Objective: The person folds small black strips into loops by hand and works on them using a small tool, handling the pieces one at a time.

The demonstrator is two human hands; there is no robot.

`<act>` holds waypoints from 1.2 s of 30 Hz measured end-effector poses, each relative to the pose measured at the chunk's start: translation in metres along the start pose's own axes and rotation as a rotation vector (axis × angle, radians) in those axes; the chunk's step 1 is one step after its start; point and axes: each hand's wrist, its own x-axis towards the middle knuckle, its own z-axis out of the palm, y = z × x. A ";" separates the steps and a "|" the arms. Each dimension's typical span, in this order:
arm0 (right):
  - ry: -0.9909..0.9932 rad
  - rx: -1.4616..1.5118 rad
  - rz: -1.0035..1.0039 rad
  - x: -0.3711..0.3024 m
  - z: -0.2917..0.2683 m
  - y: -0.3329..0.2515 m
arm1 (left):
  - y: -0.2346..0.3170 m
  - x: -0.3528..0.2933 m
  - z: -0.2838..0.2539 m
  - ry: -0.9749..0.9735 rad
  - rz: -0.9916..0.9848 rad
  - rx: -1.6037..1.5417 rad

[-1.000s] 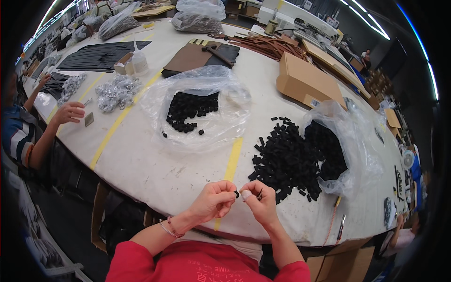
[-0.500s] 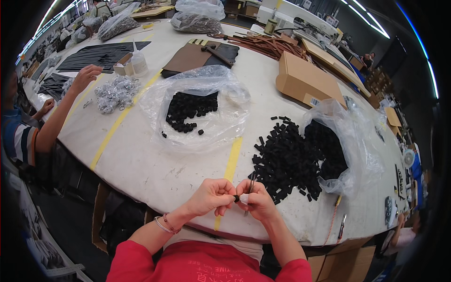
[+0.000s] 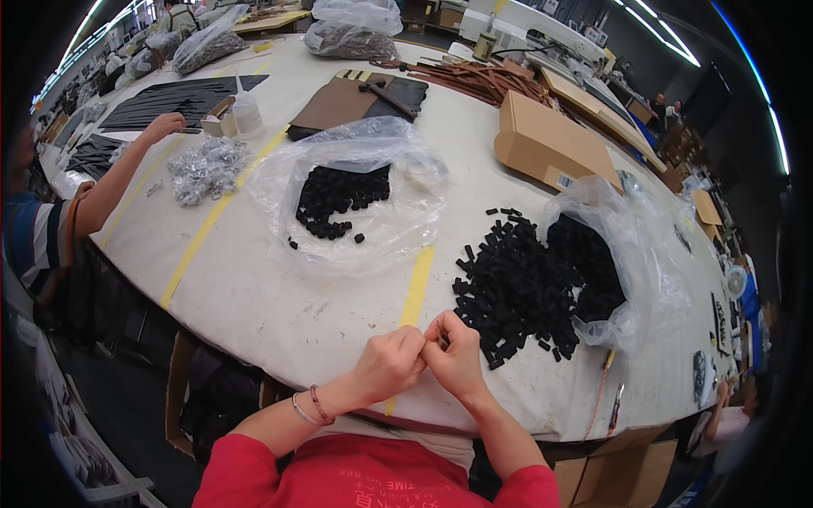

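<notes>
My left hand (image 3: 391,364) and my right hand (image 3: 456,354) meet above the near edge of the table, fingertips pressed together. Both are closed in a pinch. A sliver of something dark shows between the right fingers, but the fingers hide most of it. Close to my right hand lies a heap of small black tube-like pieces (image 3: 517,292), spilling from a clear plastic bag (image 3: 652,288). Farther off, left of centre, a second clear bag (image 3: 406,220) lies spread open with more small black pieces (image 3: 343,199) on it.
Metal buckles (image 3: 207,169) are heaped at the left, near a white squeeze bottle (image 3: 247,114) and another person's hand (image 3: 163,127). A hammer (image 3: 389,99) rests on brown and black sheets (image 3: 330,106). Thread snips (image 3: 616,406) lie front right; a cardboard box (image 3: 550,140) stands behind the heap.
My hands have closed together, hiding the small black piece and the metal tool seen between them before. My right hand has turned and lifted slightly. The other person's arm has shifted a little.
</notes>
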 end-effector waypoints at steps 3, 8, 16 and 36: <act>-0.150 -0.044 0.101 -0.002 -0.015 -0.025 | -0.006 -0.002 -0.007 -0.032 -0.292 -0.285; -0.311 -0.134 0.149 -0.010 -0.030 -0.017 | -0.006 0.016 -0.019 -0.040 -1.089 -1.306; -0.384 -0.143 0.150 -0.010 -0.028 -0.013 | -0.012 0.010 -0.022 -0.135 -1.184 -1.630; -0.465 0.072 0.234 -0.002 -0.039 -0.019 | -0.012 0.014 -0.025 -0.296 -1.255 -1.693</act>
